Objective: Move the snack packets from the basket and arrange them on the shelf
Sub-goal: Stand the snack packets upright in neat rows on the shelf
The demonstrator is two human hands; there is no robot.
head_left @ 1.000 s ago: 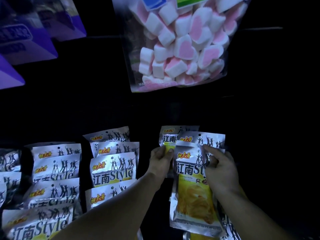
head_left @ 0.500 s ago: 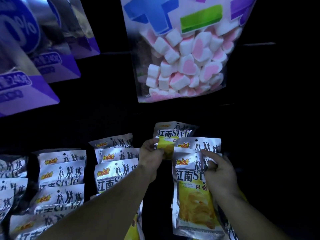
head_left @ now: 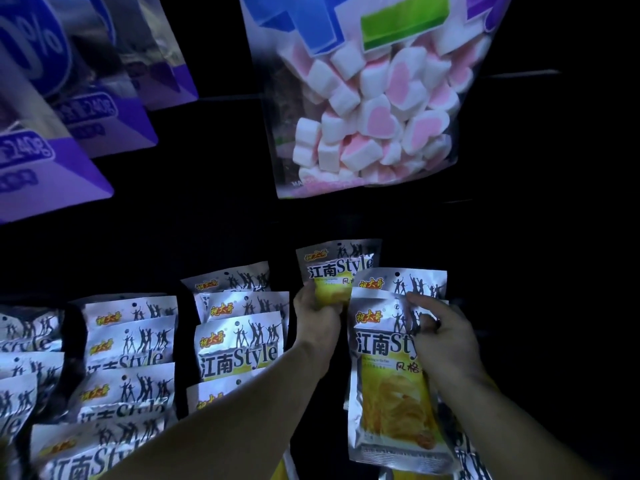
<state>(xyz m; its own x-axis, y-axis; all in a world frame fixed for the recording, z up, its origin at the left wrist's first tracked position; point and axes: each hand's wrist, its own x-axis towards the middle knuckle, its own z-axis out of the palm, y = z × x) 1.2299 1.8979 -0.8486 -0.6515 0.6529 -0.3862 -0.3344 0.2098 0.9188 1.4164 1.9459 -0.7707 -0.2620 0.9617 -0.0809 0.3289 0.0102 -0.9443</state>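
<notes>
Now the left hand (head_left: pixel 317 317) curls its fingers (head_left: pixel 308 296) round the lower half of an upright silver-and-yellow foil snack packet (head_left: pixel 337 268) rising just beyond them, while the right hand (head_left: pixel 445 337) pinches the top of a nearer matching packet (head_left: pixel 388 393) hanging lengthwise below its fingers.

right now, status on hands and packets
Left hand grips rear snack packet. Right hand grips front snack packet. Marshmallow bag above, not touching.
</notes>
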